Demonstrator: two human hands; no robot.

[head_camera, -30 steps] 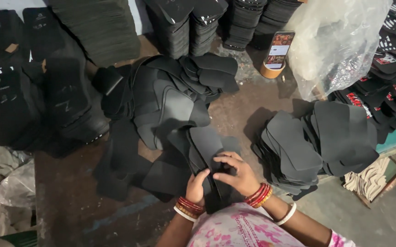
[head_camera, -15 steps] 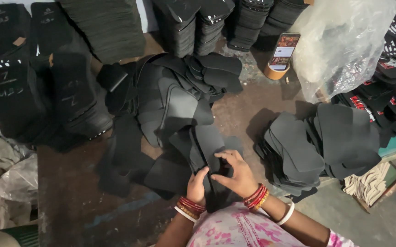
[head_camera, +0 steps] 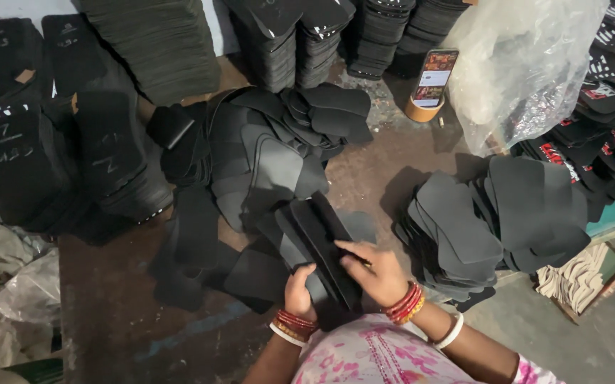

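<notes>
Left hand (head_camera: pixel 300 288), right hand (head_camera: pixel 371 270) close together

Loose sole pile (head_camera: pixel 272 163) centre of table (head_camera: pixel 108 320); neat stack (head_camera: pixel 492 220) right; phone (head_camera: pixel 432 75) behind, apparently propped on tape roll (head_camera: pixel 421 110).

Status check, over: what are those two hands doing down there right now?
Left hand and right hand both gripping a bundle of black foam sheets. Bundle resting on brown table. Loose foam pile close behind, another stack to the right.

A small bundle of flat black sole-shaped foam pieces (head_camera: pixel 322 245) stands on edge, fanned slightly, near the brown table's (head_camera: pixel 108 320) front edge.
</notes>
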